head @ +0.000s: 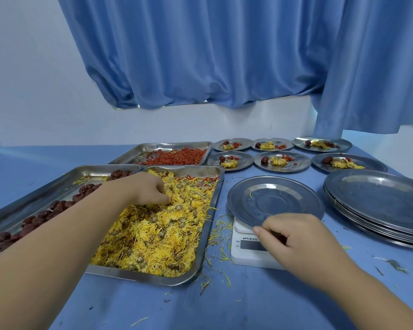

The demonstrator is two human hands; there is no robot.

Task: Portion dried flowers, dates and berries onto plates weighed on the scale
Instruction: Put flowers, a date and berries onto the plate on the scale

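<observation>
Here, left hand pinching dried flowers in tray, right hand apparently gripping plate rim on scale.

A blue curtain hangs over a white wall behind the table.

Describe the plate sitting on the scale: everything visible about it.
The plate is round, shallow and of dull silvery metal, with a broad flat rim and a sunken circular centre. It lies level on the white scale, covering its platform, and holds nothing but one stray yellow petal. The right hand pinches its near rim. It stands between the tray of dried flowers and a stack of plates.
</observation>
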